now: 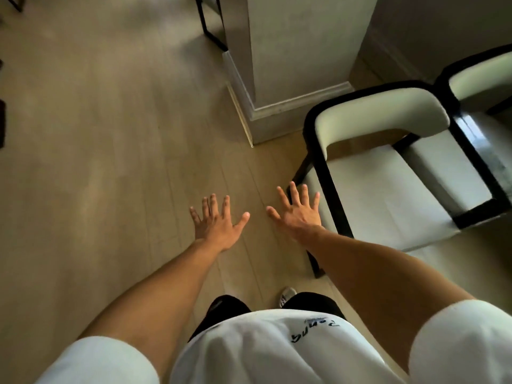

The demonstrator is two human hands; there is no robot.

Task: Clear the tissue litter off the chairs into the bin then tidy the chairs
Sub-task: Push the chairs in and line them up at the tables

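Observation:
Both my arms reach forward over the wooden floor. My left hand (217, 221) is spread flat, fingers apart, holding nothing. My right hand (297, 207) is spread the same way, its fingertips close to the black frame of a cream-cushioned chair (388, 189) on the right. The seat of this chair shows no tissue. A second chair of the same kind (482, 81) stands behind it at the right edge, only partly in view. No bin and no tissue are in view.
A pale square pillar (291, 51) with a skirting board stands just ahead, left of the chairs. A dark table edge (482, 145) lies over the chairs on the right. Black metal legs (206, 20) stand behind the pillar. Open wooden floor (97, 134) stretches left.

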